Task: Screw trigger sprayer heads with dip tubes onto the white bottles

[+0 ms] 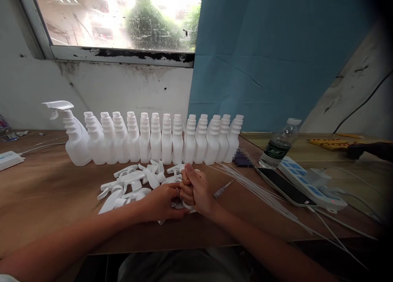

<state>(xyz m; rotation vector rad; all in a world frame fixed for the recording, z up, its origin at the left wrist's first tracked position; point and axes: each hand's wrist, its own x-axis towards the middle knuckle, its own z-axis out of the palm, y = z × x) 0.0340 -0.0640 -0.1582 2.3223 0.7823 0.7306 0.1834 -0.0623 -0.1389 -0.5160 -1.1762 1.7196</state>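
Observation:
Near the table's front edge, my left hand (167,202) and my right hand (196,189) meet. The right is closed in a fist, thumb on top. My left fingers, one with a ring, curl against it. White plastic shows around and below the fists, but what they grip is hidden. Several white trigger spray heads (132,177) lie heaped beside and behind my left hand. Behind them a row of white spray bottles (166,140) stands open-necked. At its left end, one bottle (76,140) carries a spray head (59,105).
Right of my hands lie a small screwdriver-like tool (222,189) and a bundle of thin white tubes (260,192). Farther right are a phone (285,185), a water bottle (278,146) and a power strip (310,187) with cables. A white box (10,160) sits far left.

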